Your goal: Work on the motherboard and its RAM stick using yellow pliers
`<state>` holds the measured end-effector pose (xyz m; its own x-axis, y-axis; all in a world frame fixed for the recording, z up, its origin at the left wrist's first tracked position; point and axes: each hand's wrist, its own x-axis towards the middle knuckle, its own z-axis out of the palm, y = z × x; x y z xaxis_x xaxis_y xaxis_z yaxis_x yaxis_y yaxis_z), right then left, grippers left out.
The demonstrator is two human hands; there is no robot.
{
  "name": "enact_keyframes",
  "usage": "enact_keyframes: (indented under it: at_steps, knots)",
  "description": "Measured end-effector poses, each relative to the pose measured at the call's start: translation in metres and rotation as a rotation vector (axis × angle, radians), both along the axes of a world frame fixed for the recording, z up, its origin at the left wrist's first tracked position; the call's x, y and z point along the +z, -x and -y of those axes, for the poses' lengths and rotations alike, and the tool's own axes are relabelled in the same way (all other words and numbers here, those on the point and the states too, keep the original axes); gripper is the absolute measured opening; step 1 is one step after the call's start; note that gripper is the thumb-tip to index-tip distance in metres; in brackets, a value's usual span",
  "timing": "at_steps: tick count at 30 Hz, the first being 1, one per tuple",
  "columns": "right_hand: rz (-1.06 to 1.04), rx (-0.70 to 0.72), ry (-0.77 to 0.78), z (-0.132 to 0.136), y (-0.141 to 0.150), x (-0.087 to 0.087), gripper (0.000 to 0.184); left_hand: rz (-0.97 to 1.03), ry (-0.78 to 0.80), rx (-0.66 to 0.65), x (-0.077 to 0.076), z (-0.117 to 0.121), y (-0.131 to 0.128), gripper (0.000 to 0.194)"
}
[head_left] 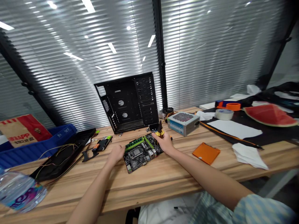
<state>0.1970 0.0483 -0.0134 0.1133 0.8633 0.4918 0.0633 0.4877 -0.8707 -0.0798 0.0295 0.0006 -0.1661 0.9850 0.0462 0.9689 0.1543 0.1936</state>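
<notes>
A black motherboard [140,152] with green memory slots lies on the wooden table in front of me. My left hand [117,153] is closed at its left edge, with the fingertips partly hidden. At the board's right side, my right hand [165,142] is wrapped round pliers [160,132] with yellow handles and dark jaws pointing up and away. Part of the right hand covers the board's right end. Just behind stands an open black computer case [127,107]. A grey power supply [183,122] sits to the right of the pliers.
An orange square drive [206,153] lies right of my forearm. Further right are tape [224,114], papers [249,155] and a watermelon slice [269,114]. On the left are a black panel [56,161], a blue bin [28,153] and a water bottle [22,191].
</notes>
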Motion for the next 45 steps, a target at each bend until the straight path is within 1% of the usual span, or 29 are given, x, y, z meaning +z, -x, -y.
enact_keyframes:
  at_steps: [8, 17, 29, 39, 45]
  knots:
    - [-0.002, -0.008, -0.01, -0.001, 0.0002, -0.001, 0.038, -0.002, -0.004, -0.005, -0.0013, -0.0008, 0.0006, 0.046]
    - [-0.029, 0.014, -0.007, -0.0003, 0.001, -0.0005, 0.037, -0.015, -0.01, -0.025, 0.0032, 0.0039, -0.005, 0.049]
    - [-0.023, 0.019, -0.011, -0.0013, 0.0011, -0.0015, 0.034, -0.042, 0.034, -0.024, 0.0041, 0.0037, -0.0054, 0.049]
    - [-0.004, 0.013, -0.016, -0.0014, 0.0003, -0.0025, 0.036, 0.018, 0.043, 0.045, 0.007, 0.005, -0.006, 0.05]
    - [0.011, 0.012, -0.02, -0.0014, -0.0002, -0.0023, 0.036, 0.018, 0.046, 0.042, 0.0085, 0.0072, -0.0058, 0.048]
